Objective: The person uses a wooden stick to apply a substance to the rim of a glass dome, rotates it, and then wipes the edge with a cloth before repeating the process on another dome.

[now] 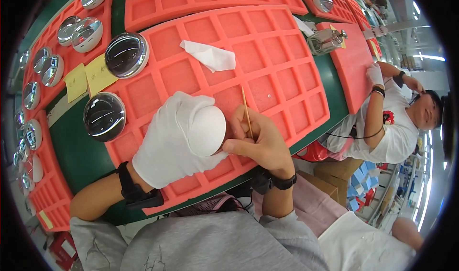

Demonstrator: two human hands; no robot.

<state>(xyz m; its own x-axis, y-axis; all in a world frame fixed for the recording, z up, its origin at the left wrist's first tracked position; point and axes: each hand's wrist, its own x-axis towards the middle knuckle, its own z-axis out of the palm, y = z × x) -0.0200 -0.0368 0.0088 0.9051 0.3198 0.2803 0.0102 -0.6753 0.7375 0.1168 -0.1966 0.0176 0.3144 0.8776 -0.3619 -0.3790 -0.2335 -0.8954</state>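
Observation:
My left hand (165,134), in a white glove, is closed around a round white dome-shaped housing (207,131) above the red foam tray (267,84). My bare right hand (265,144) pinches a thin wooden stick (245,103) whose upper end points away from me. Its fingertips are at the right edge of the housing; the stick's lower end is hidden by the fingers. To the left, two round units with glossy dark faces, one farther (126,55) and one nearer (104,117), rest at the tray's left edge. A crumpled white cloth (209,55) lies across the compartments.
Yellow notes (101,73) and more trays with shiny round units (87,34) stand to the left. A glass bottle with a metal top (326,42) is beyond the tray's far right corner. Another person (377,113) sits at the right, a gloved hand near a red foam sheet (351,65).

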